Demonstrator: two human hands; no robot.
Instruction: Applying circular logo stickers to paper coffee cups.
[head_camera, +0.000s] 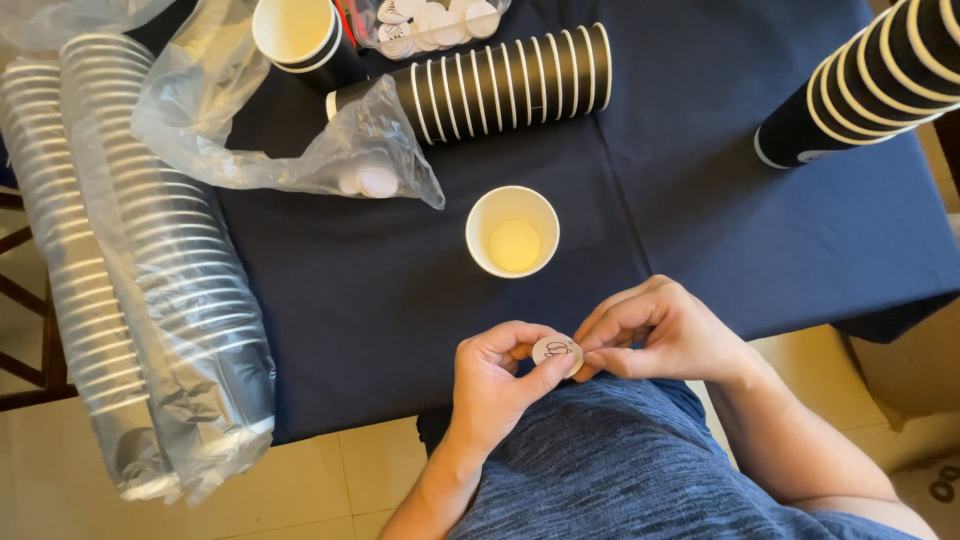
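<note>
Two hands' fingers (540, 375) pinch one round sticker (556, 351) near one upright cup (512, 231).

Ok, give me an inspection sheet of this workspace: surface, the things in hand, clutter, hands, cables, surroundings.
Surface: table under a dark blue cloth.
Things in hand: small round white sticker; open paper cup standing upright beyond it.
Clutter: wrapped cup sleeves, lying cup stack, second stack, loose plastic bag, bag of stickers.
Hands: left hand and right hand both pinch the sticker.
Cables: nothing seen.
Surroundings: tiled floor, wooden chair.
</note>
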